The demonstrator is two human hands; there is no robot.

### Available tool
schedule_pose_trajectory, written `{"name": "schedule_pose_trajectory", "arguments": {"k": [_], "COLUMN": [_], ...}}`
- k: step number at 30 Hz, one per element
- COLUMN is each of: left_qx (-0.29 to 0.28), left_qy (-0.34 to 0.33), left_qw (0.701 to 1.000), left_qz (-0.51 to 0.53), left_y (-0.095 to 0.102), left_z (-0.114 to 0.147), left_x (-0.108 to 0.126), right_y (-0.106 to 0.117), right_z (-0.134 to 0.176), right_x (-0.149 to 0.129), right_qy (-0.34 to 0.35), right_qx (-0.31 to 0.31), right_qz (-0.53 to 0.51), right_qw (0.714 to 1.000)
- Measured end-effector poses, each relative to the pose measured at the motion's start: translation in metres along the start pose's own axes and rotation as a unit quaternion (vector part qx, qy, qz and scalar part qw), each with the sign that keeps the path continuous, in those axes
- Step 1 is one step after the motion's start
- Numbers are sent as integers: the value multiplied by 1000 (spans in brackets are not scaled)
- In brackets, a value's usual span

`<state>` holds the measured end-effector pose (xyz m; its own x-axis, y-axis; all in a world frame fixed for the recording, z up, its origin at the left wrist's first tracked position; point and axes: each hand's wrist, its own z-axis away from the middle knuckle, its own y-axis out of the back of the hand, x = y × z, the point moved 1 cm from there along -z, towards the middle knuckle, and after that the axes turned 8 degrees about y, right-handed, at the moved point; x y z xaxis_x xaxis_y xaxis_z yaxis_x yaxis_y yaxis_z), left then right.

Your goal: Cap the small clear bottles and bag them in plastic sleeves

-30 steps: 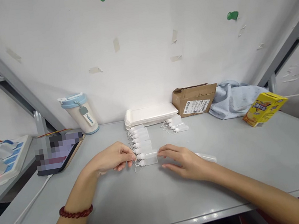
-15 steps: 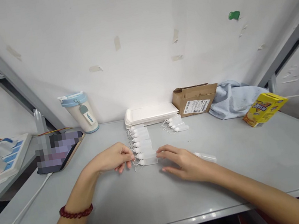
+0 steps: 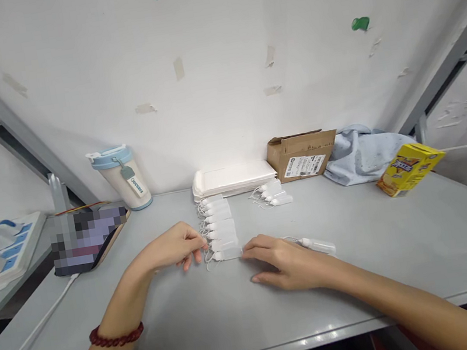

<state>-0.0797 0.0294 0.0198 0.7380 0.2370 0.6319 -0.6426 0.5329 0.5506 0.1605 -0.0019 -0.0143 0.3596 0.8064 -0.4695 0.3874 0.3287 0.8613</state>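
Small translucent plastic tubes (image 3: 223,227) with white tips and thin looped strings lie side by side in a column mid-table. At the string end, my left hand (image 3: 183,247) has thumb and forefinger pressed together beside the loops, the other fingers curled below. Whether a string is caught in that pinch, I cannot make out. My right hand (image 3: 285,260) rests low over the table with fingers stretched, its fingertips at the plain end of the nearest tube (image 3: 229,254). Just beyond its wrist lies a single tube (image 3: 319,246). Several more tubes (image 3: 279,198) form a small group farther back.
A stack of white flat boxes (image 3: 234,179) lies against the wall beside an opened cardboard box (image 3: 302,158). To the right are a light blue cloth (image 3: 358,152) and a yellow carton (image 3: 407,168). A tumbler (image 3: 123,177), a phone (image 3: 93,238) and a power strip (image 3: 23,244) are leftward.
My right hand has come slightly down and left, flatter to the table, with fingertips at the nearest tube's end. My left hand stays by the strings. The whole view has shifted slightly.
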Motion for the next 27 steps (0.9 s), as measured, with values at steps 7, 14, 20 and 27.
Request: {"name": "schedule_pose_trajectory", "arguments": {"k": [7,14,20,27], "left_qx": [17,-55,-70,-57], "left_qy": [2,-61,-83,-100], "left_qw": [1000,996,994,993], "left_qz": [23,45,29,-14], "left_y": [1,-6,-17,-21], "left_z": [0,4,3,6], "left_x": [0,9,15,18], "right_y": [5,22,39,66], "right_z": [2,6,12,26], "right_x": [3,13,17,28], "right_qy": [5,-28,-81,-168], "right_qx": [24,63,55,-44], "right_qz": [-17,-12,-17,-37], "right_qw": [1000,998,995,984]}}
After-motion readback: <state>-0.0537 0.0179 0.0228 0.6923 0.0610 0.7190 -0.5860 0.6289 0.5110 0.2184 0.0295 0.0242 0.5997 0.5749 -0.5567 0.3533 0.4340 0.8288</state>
